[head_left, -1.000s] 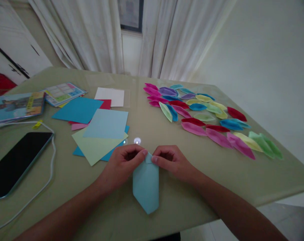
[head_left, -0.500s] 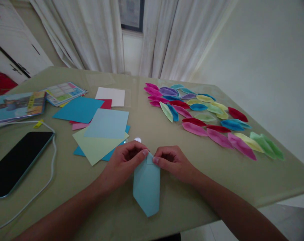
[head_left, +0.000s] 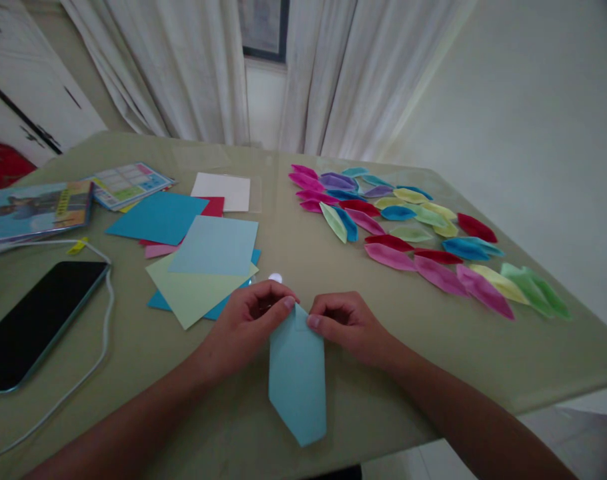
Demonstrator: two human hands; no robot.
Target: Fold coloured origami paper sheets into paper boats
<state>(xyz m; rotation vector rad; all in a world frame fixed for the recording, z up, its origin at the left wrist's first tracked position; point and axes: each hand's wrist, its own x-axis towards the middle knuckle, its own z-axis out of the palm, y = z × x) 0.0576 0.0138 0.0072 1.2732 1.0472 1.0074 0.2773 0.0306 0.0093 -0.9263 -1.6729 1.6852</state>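
Observation:
A pale blue folded paper (head_left: 297,377) hangs between my hands near the table's front edge. Its lower end comes to a slanted point, and a small folded flap shows at its top. My left hand (head_left: 258,320) pinches the upper left edge between thumb and finger. At the upper right edge, my right hand (head_left: 347,327) grips the paper the same way, thumb on the near face. Fingertips behind the paper are hidden. Just beyond my left hand lie loose square sheets, a light blue one (head_left: 216,243) on a pale green one (head_left: 203,290).
Several folded paper boats (head_left: 441,273) in many colours spread over the right side of the table (head_left: 413,407). On the left are a phone (head_left: 38,327), a white cable (head_left: 106,320) and a book (head_left: 33,210). A white sheet (head_left: 223,190) lies farther back.
The folded paper's lower end has shifted slightly down and to the right, showing more of its face. Both hands keep their pinch at nearly the same spot.

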